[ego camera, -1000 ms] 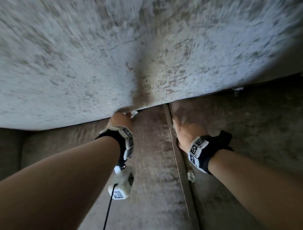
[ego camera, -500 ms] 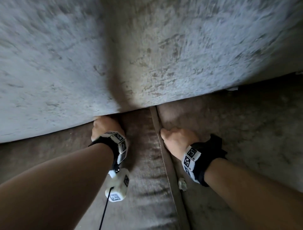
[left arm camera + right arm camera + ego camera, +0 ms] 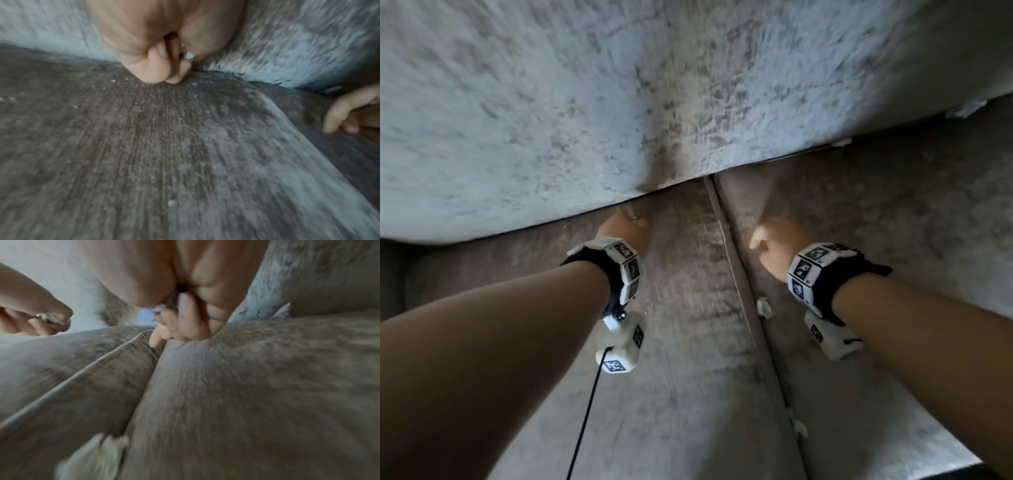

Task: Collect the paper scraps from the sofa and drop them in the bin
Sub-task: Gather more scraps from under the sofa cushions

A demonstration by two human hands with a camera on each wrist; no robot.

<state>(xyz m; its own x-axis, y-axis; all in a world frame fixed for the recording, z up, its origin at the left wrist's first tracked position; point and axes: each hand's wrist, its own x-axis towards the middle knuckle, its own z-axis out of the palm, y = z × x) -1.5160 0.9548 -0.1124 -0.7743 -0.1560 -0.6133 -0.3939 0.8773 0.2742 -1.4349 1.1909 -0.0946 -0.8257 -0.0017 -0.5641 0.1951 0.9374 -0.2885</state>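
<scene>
My left hand (image 3: 621, 231) is curled in a fist on the left seat cushion (image 3: 681, 342), just below the back cushion (image 3: 585, 102). It grips a small white paper scrap (image 3: 189, 56) between fingers and palm. My right hand (image 3: 770, 245) is curled too, on the right seat cushion beside the seam (image 3: 736, 274), with a pale scrap (image 3: 148, 315) tucked in its fingers. Loose scraps lie along the seam: one (image 3: 763, 306) near my right wrist, another (image 3: 799, 426) closer to me. No bin is in view.
Two more scraps sit in the crease under the back cushion at the right (image 3: 840, 142) and far right (image 3: 962, 109). A black cable (image 3: 585, 411) hangs from my left wrist camera. Tiny white crumbs (image 3: 75, 106) dot the left cushion.
Both hands have drawn back from the crease under the back cushion. My right hand went from flat fingers at the seam to a closed fist.
</scene>
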